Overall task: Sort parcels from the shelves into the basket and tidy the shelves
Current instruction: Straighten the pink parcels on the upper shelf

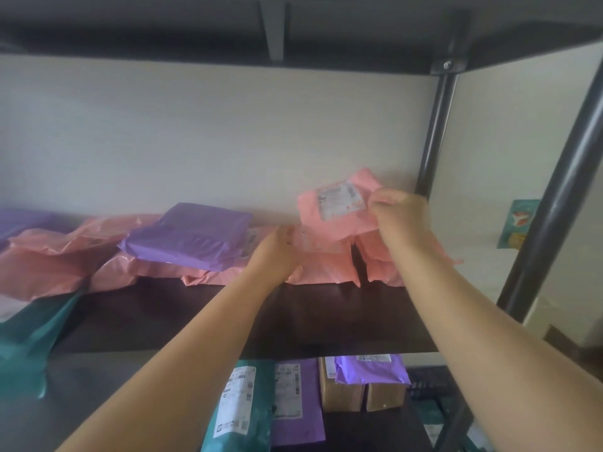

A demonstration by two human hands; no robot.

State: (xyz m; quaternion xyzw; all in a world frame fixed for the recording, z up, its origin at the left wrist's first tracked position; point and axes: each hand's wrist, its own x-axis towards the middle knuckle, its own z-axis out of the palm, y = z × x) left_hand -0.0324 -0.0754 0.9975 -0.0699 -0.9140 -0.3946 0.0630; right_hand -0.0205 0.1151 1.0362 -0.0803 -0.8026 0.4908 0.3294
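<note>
Right hand [399, 220] grasps the labelled pink plastic mailer [336, 207] by its 3 o'clock edge. Left hand [277, 256], at its 8 o'clock, touches the pink parcel stack [323, 262]; finger grip indeterminate.

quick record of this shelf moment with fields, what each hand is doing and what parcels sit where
right hand: pinches a pink plastic mailer with a white label, held up, label facing the camera
left hand: on the pink mailer stack, grip unclear
same shelf: purple plastic mailer atop other pink mailers; teal plastic mailer drooping over the front edge
lower shelf: brown cardboard boxes under a second purple mailer
basket: not in view
</note>
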